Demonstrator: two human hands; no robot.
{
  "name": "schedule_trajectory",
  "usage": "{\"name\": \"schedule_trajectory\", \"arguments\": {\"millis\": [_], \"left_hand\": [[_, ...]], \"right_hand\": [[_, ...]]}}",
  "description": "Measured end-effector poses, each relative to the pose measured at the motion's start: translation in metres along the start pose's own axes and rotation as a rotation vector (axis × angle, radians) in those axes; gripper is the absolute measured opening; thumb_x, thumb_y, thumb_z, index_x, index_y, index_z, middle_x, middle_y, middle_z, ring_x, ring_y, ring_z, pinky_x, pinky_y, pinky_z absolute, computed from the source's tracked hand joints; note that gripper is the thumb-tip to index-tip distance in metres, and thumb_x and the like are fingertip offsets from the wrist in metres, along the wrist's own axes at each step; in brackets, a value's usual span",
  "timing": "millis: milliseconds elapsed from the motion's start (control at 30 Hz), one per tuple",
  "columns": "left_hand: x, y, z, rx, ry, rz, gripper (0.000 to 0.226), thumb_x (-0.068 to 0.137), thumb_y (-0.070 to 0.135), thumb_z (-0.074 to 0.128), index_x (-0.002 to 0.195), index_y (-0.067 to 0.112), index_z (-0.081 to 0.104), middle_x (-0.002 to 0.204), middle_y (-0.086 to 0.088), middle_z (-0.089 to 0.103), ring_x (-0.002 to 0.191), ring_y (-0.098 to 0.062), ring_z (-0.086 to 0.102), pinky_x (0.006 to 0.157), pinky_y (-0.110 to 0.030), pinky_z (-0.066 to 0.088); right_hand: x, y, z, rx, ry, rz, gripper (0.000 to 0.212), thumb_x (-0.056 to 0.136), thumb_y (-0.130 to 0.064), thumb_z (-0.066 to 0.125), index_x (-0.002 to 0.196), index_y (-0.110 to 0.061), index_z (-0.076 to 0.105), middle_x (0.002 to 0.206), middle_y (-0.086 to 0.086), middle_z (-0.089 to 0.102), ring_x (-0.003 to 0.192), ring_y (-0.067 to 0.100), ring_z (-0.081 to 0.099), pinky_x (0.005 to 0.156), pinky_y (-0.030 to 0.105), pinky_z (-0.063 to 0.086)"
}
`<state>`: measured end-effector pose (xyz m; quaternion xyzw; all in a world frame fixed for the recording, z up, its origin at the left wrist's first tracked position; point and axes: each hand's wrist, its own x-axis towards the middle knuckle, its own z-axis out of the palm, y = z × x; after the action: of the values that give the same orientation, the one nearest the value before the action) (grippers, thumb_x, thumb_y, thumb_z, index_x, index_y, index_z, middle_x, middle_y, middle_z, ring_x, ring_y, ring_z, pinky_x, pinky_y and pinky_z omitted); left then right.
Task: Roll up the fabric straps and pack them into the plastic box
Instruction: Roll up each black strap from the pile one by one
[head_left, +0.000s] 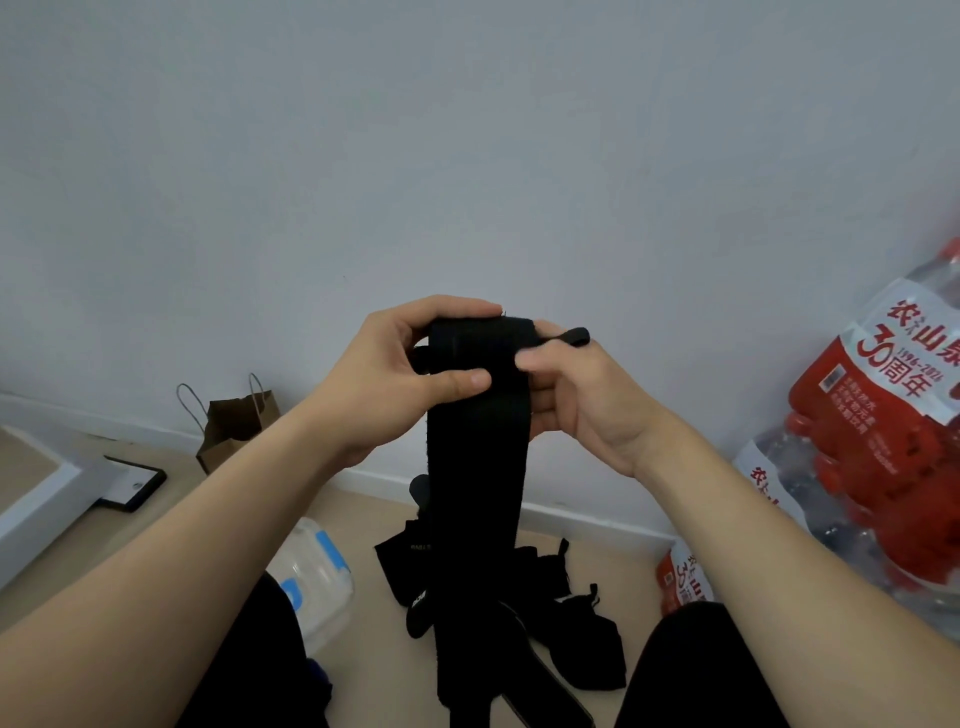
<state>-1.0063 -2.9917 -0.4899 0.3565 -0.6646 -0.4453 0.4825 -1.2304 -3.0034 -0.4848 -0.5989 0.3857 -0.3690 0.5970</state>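
The black fabric strap (480, 348) was held up in the air in front of the person. Its top end was wound into a short, thick roll and the rest hung straight down as a flat tail toward the floor (623, 566).

The left hand (410, 374) gripped one side of the roll, with the fingers curled over the top and the thumb pressed flat across the front. The right hand (576, 395) pinched the other edge, thumb in front and fingers behind. A small black loop (574, 336) stuck out past its fingers.

To my eye the rolling was under way with a long tail left to take in. Doing it well would mean pinning each turn with a thumb before the other hand shifted. The two edges needed to stay level so the roll would not cone out sideways, and the tail needed to hang untwisted with a light pull on it. A slack roll would probably spring open in the box.

Below lay a heap of loose black straps (571, 623). The clear plastic box (317, 577), with blue latches, sat just left of the heap, partly behind the left forearm. I could not tell whether its lid was on. A brown paper bag (234, 426) stood by the wall, and packs of bottled water (883, 415) were stacked at the right.
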Motion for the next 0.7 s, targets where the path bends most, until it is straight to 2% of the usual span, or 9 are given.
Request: {"name": "schedule_trajectory", "arguments": {"millis": [67, 100, 167, 233, 333, 400, 467, 600, 700], "left_hand": [[-0.0004, -0.0004, -0.0015, 0.058, -0.028, 0.001, 0.052, 0.087, -0.008, 0.083, 0.128, 0.024, 0.076, 0.124, 0.004, 0.077, 0.116, -0.017, 0.074, 0.095, -0.024, 0.059], [-0.0003, -0.0007, -0.0012, 0.074, -0.038, -0.009, 0.052, 0.088, -0.007, 0.082, 0.128, 0.026, 0.076, 0.125, 0.004, 0.076, 0.117, -0.018, 0.074, 0.095, -0.024, 0.059], [0.0009, -0.0007, 0.0007, -0.006, -0.046, -0.079, 0.048, 0.091, 0.001, 0.081, 0.130, 0.028, 0.074, 0.128, -0.004, 0.074, 0.118, -0.024, 0.074, 0.091, -0.030, 0.062], [0.0017, 0.0016, 0.0022, -0.171, -0.077, -0.190, 0.037, 0.097, 0.025, 0.077, 0.133, 0.026, 0.071, 0.132, -0.011, 0.073, 0.120, -0.028, 0.073, 0.089, -0.036, 0.063], [0.0014, 0.0015, 0.0012, -0.080, -0.124, -0.247, 0.040, 0.103, 0.056, 0.064, 0.126, 0.026, 0.076, 0.121, -0.007, 0.079, 0.113, -0.025, 0.077, 0.085, -0.035, 0.064], [0.0015, -0.0013, -0.0011, -0.054, -0.089, -0.242, 0.035, 0.100, 0.048, 0.069, 0.122, 0.021, 0.077, 0.115, -0.009, 0.080, 0.109, -0.027, 0.078, 0.083, -0.035, 0.064], [0.0017, -0.0032, -0.0043, -0.091, -0.071, -0.196, 0.032, 0.098, 0.032, 0.075, 0.127, 0.018, 0.074, 0.119, -0.013, 0.078, 0.113, -0.030, 0.077, 0.086, -0.035, 0.064], [0.0011, -0.0019, -0.0070, -0.061, -0.095, -0.103, 0.036, 0.098, 0.020, 0.077, 0.133, 0.019, 0.071, 0.127, -0.012, 0.075, 0.121, -0.031, 0.073, 0.096, -0.041, 0.063], [0.0005, -0.0021, -0.0032, -0.086, -0.099, -0.130, 0.040, 0.097, 0.025, 0.075, 0.135, 0.018, 0.068, 0.131, -0.014, 0.073, 0.126, -0.033, 0.070, 0.108, -0.049, 0.058]], "right_hand": [[-0.0001, 0.0011, -0.0009, -0.031, 0.039, 0.002, 0.043, 0.099, -0.052, 0.065, 0.124, -0.018, 0.075, 0.107, 0.016, 0.078, 0.094, 0.038, 0.078, 0.067, 0.040, 0.062], [0.0001, 0.0022, -0.0011, -0.050, 0.060, -0.013, 0.043, 0.101, -0.054, 0.066, 0.123, -0.018, 0.076, 0.110, 0.015, 0.080, 0.095, 0.037, 0.080, 0.068, 0.038, 0.062], [0.0004, 0.0029, -0.0021, -0.050, 0.096, -0.065, 0.036, 0.104, -0.046, 0.068, 0.121, -0.017, 0.078, 0.110, 0.014, 0.081, 0.096, 0.035, 0.081, 0.069, 0.035, 0.063], [-0.0001, 0.0004, -0.0030, -0.039, 0.130, -0.130, 0.028, 0.104, -0.035, 0.070, 0.122, -0.014, 0.078, 0.107, 0.014, 0.081, 0.095, 0.034, 0.081, 0.069, 0.036, 0.063], [-0.0021, -0.0003, -0.0030, -0.095, 0.126, -0.219, 0.023, 0.100, -0.019, 0.078, 0.122, -0.013, 0.078, 0.098, 0.013, 0.082, 0.088, 0.030, 0.082, 0.066, 0.034, 0.063], [-0.0035, 0.0015, -0.0008, -0.204, 0.146, -0.250, 0.026, 0.096, -0.014, 0.082, 0.121, -0.019, 0.079, 0.091, 0.009, 0.082, 0.079, 0.021, 0.080, 0.066, 0.028, 0.062], [-0.0039, 0.0021, 0.0003, -0.243, 0.165, -0.273, 0.029, 0.095, -0.016, 0.083, 0.123, -0.023, 0.078, 0.094, 0.011, 0.080, 0.077, 0.017, 0.076, 0.068, 0.029, 0.061], [-0.0034, -0.0037, 0.0000, -0.139, 0.157, -0.194, 0.032, 0.095, -0.042, 0.075, 0.118, -0.019, 0.079, 0.102, 0.019, 0.079, 0.086, 0.027, 0.079, 0.068, 0.041, 0.064], [-0.0033, -0.0023, -0.0012, -0.124, 0.144, -0.197, 0.029, 0.096, -0.030, 0.080, 0.119, -0.014, 0.078, 0.104, 0.017, 0.080, 0.095, 0.032, 0.081, 0.079, 0.042, 0.065]]}}
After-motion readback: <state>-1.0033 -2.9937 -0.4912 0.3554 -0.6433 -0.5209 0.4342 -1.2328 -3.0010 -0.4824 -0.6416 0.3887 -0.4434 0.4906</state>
